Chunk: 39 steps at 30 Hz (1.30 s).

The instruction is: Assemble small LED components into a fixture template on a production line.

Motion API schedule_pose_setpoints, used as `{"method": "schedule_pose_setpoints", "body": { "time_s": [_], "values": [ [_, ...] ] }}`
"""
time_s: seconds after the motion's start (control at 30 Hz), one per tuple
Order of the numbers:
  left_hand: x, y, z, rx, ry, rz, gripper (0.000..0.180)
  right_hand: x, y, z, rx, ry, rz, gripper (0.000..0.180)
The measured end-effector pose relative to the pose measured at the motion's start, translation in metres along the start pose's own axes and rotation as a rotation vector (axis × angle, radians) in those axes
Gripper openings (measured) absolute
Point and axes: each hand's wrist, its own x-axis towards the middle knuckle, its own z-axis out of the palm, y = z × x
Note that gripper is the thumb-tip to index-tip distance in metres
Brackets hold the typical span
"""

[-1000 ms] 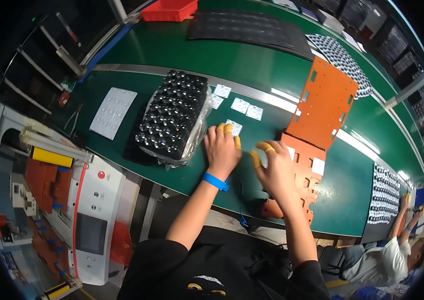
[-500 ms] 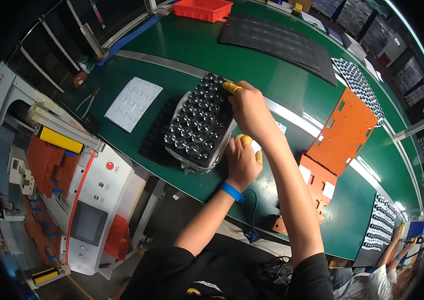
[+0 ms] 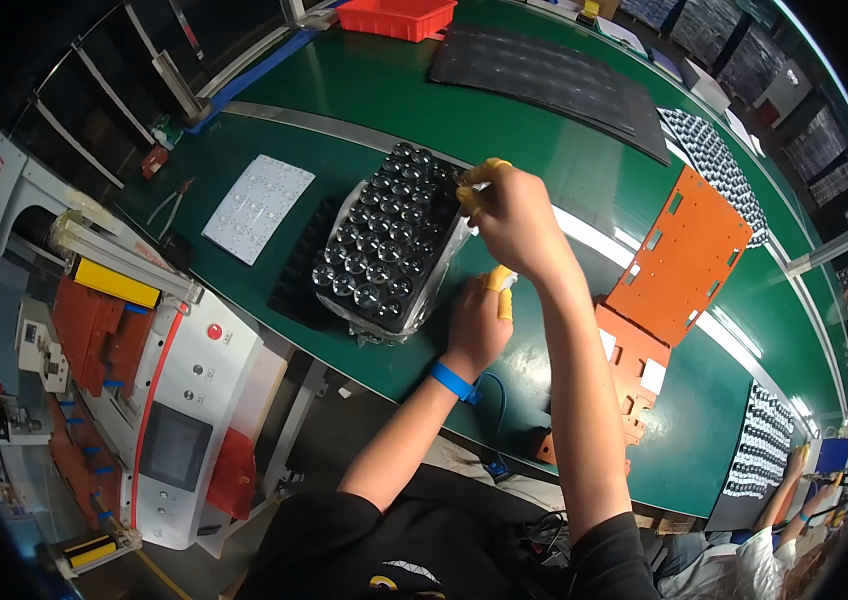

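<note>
A black tray of several round clear lenses (image 3: 384, 240), wrapped in clear plastic, lies on the green table (image 3: 364, 90). My right hand (image 3: 509, 215), with yellow finger cots, reaches across and pinches the far right corner of the tray's wrapping. My left hand (image 3: 476, 320), also with yellow cots and a blue wrist strap, rests on the table at the tray's near right edge, fingers curled against the plastic.
A white panel of small parts (image 3: 258, 207) lies left of the tray. Orange plates (image 3: 689, 250) sit to the right, a black mat (image 3: 554, 75) and red bin (image 3: 399, 15) at the back. A white machine with a screen (image 3: 184, 400) stands at lower left. Another person (image 3: 794, 500) works at far right.
The view has shifted so the tray sits more central. My right hand left the orange plates and reached over to the tray's far corner; my left hand stayed by the tray's near edge.
</note>
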Motion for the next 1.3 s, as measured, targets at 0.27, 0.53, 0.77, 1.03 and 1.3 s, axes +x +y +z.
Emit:
{"method": "schedule_pose_setpoints", "body": {
  "time_s": [0.27, 0.53, 0.77, 1.03, 1.3],
  "values": [
    [0.001, -0.009, 0.009, -0.421, 0.118, -0.349, 0.031, -0.086, 0.039, -0.052, 0.356, 0.059, 0.339, 0.022],
    [0.01, 0.009, 0.003, -1.009, -0.008, -0.549, 0.031, -0.144, 0.106, -0.014, 0.576, 0.132, 0.463, 0.03],
    [0.008, 0.016, 0.002, -1.109, -0.107, -0.444, 0.032, -0.147, 0.106, 0.003, 0.598, 0.146, 0.311, 0.028],
    [0.005, 0.018, -0.002, -1.081, -0.176, -0.401, 0.032, -0.146, 0.104, 0.001, 0.555, 0.123, 0.354, 0.029],
    [0.005, 0.018, -0.005, -1.131, -0.221, -0.341, 0.038, -0.147, 0.106, 0.004, 0.507, 0.168, 0.336, 0.031]
  ]
}}
